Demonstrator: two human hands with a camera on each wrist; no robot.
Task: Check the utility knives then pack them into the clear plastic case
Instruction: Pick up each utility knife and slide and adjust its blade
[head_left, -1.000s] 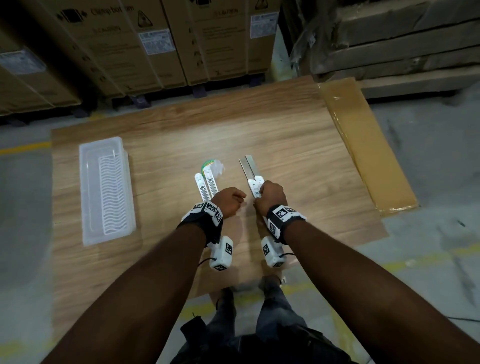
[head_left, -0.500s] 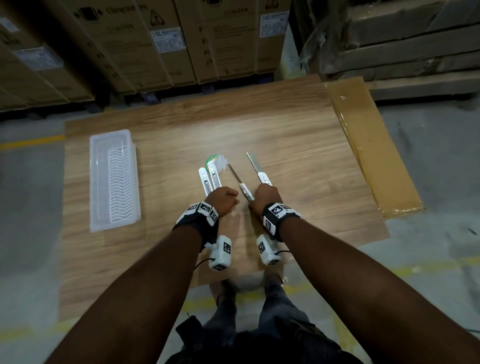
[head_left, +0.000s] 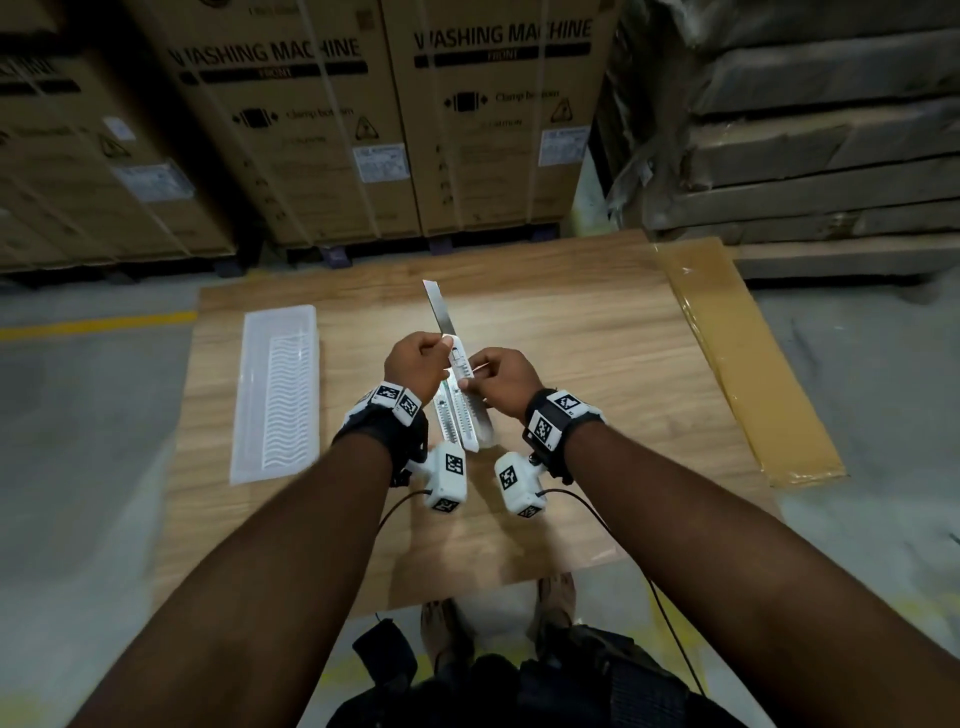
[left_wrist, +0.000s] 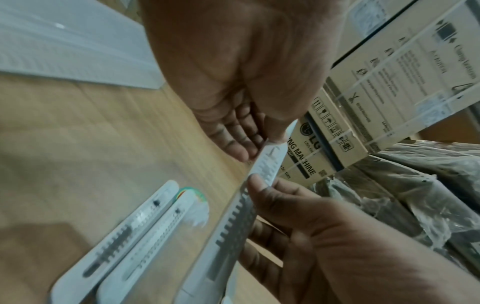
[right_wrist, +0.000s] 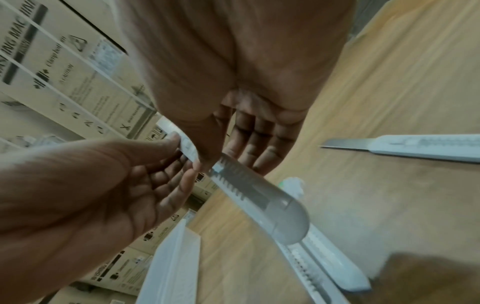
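Behind the worktop (head_left: 597, 338): stacked washing machine boxes (head_left: 498, 119). Clear case (head_left: 278, 389) lies empty on the worktop's left side, well apart from the hands. Two white knives (left_wrist: 124, 242) lie side by side on the wood, another (right_wrist: 420, 147) apart with blade out. Left hand (head_left: 415, 364) and right hand (head_left: 506, 379) both pinch one knife (head_left: 460, 374) held above the worktop, blade (head_left: 437, 309) extended away from the person. Both grips closed on it.

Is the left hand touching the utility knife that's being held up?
Touching. The right wrist view shows the left hand pinching the held utility knife near its blade end.
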